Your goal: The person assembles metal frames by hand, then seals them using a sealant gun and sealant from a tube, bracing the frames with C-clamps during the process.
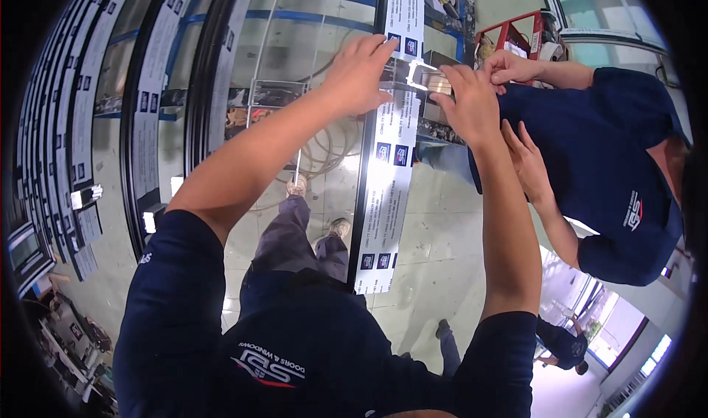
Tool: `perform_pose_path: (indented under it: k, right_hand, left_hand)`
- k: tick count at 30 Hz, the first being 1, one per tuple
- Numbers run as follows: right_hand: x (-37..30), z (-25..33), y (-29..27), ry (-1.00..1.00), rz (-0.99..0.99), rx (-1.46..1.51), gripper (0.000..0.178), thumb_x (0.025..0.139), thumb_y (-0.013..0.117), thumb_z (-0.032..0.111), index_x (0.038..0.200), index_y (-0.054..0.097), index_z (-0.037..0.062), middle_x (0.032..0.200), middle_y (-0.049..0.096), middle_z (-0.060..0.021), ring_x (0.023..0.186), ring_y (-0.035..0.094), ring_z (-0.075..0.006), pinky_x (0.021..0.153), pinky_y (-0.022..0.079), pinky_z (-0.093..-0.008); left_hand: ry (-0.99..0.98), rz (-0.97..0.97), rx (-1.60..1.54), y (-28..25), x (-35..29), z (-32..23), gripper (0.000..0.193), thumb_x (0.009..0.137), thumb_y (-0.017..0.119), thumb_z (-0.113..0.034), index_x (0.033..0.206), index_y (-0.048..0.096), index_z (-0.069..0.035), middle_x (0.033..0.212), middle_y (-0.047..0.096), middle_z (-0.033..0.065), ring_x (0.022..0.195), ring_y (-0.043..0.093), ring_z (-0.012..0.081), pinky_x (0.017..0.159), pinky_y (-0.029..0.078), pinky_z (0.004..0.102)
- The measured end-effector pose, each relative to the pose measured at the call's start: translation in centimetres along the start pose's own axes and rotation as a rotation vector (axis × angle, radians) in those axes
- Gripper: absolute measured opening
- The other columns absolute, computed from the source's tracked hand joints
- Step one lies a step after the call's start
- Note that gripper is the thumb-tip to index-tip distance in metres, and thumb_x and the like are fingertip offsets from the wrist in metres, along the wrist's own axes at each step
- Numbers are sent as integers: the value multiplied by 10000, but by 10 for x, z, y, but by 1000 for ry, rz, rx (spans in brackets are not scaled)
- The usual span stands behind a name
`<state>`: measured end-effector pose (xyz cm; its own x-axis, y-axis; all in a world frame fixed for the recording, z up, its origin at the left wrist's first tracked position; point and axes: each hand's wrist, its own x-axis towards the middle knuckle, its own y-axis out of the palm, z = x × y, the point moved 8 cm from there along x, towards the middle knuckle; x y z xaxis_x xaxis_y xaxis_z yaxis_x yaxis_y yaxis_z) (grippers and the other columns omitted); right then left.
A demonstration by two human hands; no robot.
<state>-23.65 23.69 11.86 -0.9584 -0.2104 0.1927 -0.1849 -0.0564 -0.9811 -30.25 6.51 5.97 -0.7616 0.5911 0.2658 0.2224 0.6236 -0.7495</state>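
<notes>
We're likely aligning the bright piece (pixel 414 71) on the profile (pixel 381 197); next needs steadiness: left hand (pixel 357 73), fingers apart; right hand (pixel 472 102), we can't tell.

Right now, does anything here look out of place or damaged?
One mild oddity: a tan hose lies in loose, untidy loops on the floor, near the person's left shoe. I see no clear damage or spill.

My feed shows a pale tiled floor (pixel 439 248) catching white glare, a red rack (pixel 536 35) at upper right, a bright window (pixel 655 355) at lower right.
</notes>
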Motion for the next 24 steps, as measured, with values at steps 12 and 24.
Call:
perform_pose_path:
  k: [12, 24]
  right_hand:
    - [-5, -35, 34, 717, 158, 1261, 409, 1006, 688, 322, 1286, 674, 25, 1260, 685, -84, 1118, 650, -231, 947, 516, -390]
    - [-19, -22, 4, 747, 8, 943, 512, 1044, 634, 396, 1323, 655, -33, 1075, 711, -68, 908, 643, -137, 832, 520, -272]
  left_hand:
    - [32, -42, -476, -14, 25, -21, 968, 721, 934, -297, 1532, 444, -98, 1524, 478, 175, 1388, 499, 361, 1136, 439, 455]
    - [-564, 451, -1185, 12, 31, -30, 499, 927, 788, -213, 1367, 609, -61, 1206, 704, 49, 1035, 674, 139, 935, 523, 332]
